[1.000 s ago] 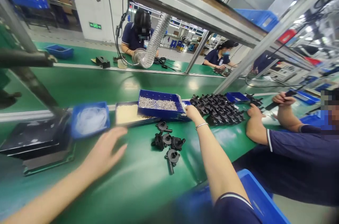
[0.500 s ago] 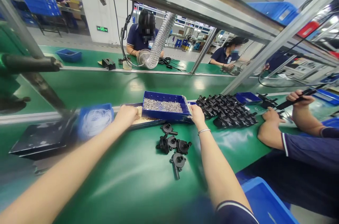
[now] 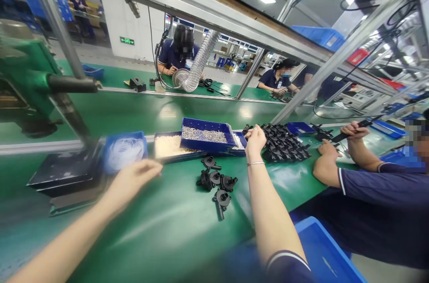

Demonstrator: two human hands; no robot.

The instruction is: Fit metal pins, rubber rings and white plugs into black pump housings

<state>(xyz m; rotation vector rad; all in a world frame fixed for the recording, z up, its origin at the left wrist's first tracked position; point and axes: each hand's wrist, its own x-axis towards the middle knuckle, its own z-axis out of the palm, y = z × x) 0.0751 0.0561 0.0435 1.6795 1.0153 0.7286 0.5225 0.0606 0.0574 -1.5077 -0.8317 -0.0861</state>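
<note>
Holds left hand point(image 3: 136, 180) just before a shallow dark tray of cream-coloured pieces point(image 3: 182, 158), right hand point(image 3: 255, 141) off the right end of an open deep-blue box of silvery metal pieces point(image 3: 208, 146). Shows fingers narrow; cannot tell of anything gripped. Ranges containers behind five loose black plastic housings point(image 3: 222, 198), presumably for reach; leaves bare green counter point(image 3: 167, 229) toward the near edge.

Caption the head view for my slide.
At a green workbench, left hand and right hand flank a blue tray of small metal pieces, loose black parts in front.
</note>
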